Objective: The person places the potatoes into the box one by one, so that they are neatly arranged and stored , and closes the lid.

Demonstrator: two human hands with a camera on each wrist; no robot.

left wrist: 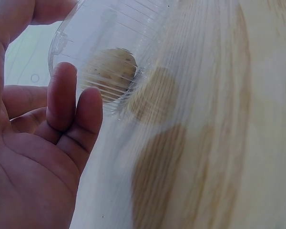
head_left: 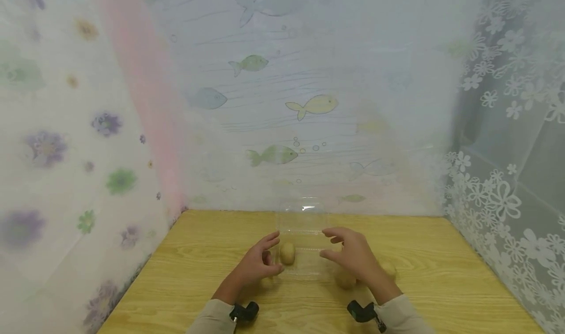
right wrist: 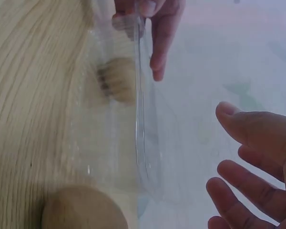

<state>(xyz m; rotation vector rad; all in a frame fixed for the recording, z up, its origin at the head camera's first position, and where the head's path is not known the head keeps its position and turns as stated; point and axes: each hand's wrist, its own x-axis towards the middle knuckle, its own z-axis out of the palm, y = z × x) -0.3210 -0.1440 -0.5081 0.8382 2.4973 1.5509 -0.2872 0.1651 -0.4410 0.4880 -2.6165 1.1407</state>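
Clear plastic container point(head_left: 309, 274) on the tabletop, straight ahead of the person and between the two hands; its long axis appears to run left to right. Its lid point(head_left: 302, 220) is up at the far side. One tan potato point(head_left: 288, 253) lies at the container's left end, long axis roughly front to back, so crosswise to the container. Remainder of the base to its right shows no second potato.

Nearest to that potato: left hand point(head_left: 258, 260), at the container's left end, thumb well apart from the loosely bent fingers. Left wrist view puts fingertips against or just beside the clear wall; contact cannot be told. Right hand point(head_left: 350, 253) at the opposite end, fingers spread and relaxed, nothing held; right wrist view shows a gap between it and the rim.

Loose potatoes lie on the right hand's side: one point(head_left: 345, 279) just outside the container's right end, below the thumb; another point(head_left: 388, 270) past the right forearm, partly hidden by it.

Surface: yellow wood-grain table point(head_left: 176, 285). Room: pale fish-printed sheet point(head_left: 397, 79) behind, flower-patterned sheet point(head_left: 53, 187) at left, white-flowered translucent sheet point(head_left: 503, 201) at right.
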